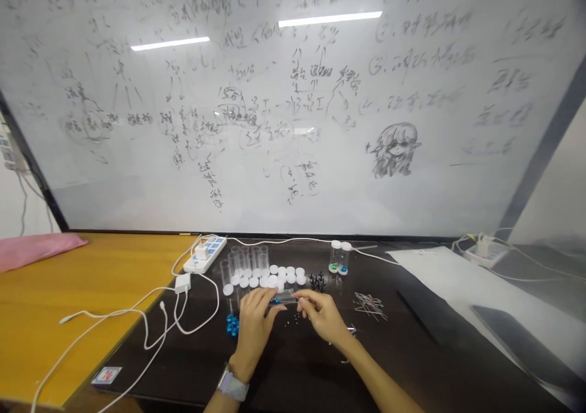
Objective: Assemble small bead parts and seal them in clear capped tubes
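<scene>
A small clear plastic piece (287, 297), perhaps a tube or a bag, lies level between my two hands over the dark table. My left hand (256, 314) is closed on its left end, where a shiny blue part (275, 301) shows by the fingertips. At its right end, the thumb and fingers of my right hand (324, 316) are pinched together; whether they grip the clear piece or something tiny beside it is hidden. Several shiny blue parts (232, 325) sit left of my left hand. Tiny white bits (295, 323) are scattered below the hands.
Clear tubes (249, 259) stand behind my hands beside white round caps (291, 275). Small black parts (317, 281) and two capped tubes (339, 258) are to the right, with thin pins (370, 305) nearer. White cables (151, 324) trail from a power strip (205, 254) at left.
</scene>
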`<state>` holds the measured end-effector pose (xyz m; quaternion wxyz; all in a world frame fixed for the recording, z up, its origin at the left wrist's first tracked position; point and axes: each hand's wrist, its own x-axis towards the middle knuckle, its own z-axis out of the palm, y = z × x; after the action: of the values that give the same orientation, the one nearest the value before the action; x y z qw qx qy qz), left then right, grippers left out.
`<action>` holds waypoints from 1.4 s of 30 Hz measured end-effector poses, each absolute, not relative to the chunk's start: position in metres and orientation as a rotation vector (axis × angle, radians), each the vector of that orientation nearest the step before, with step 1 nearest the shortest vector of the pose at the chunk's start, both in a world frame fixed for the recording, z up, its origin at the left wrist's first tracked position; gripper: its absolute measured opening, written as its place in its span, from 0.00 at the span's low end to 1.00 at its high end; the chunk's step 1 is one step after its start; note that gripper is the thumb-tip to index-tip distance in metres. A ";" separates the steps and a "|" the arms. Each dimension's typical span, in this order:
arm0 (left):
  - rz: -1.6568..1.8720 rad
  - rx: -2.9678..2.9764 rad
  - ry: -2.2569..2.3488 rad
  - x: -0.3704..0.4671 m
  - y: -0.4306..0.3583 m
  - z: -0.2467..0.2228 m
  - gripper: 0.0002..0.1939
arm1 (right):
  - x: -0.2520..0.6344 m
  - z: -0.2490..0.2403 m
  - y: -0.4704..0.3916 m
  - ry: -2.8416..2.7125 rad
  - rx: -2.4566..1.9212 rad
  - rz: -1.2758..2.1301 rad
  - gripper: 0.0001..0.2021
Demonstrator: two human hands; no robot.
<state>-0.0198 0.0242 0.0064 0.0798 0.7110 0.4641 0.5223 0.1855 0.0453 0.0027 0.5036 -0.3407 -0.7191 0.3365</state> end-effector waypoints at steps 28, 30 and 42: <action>1.432 2.501 1.353 -0.017 0.020 0.001 0.18 | 0.180 0.001 0.038 -1.883 -0.781 1.205 0.31; 1.433 2.483 1.346 -0.016 0.020 0.002 0.17 | 0.182 0.004 0.036 -1.906 -0.774 1.215 0.31; 1.616 2.189 1.421 -0.014 0.027 -0.004 0.17 | 0.225 0.012 0.070 -1.512 -1.099 0.603 0.17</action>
<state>-0.0137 0.0266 -0.0038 0.0359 0.7127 0.4626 0.5261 0.2252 0.0700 0.0121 0.5553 -0.4653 -0.6403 0.2553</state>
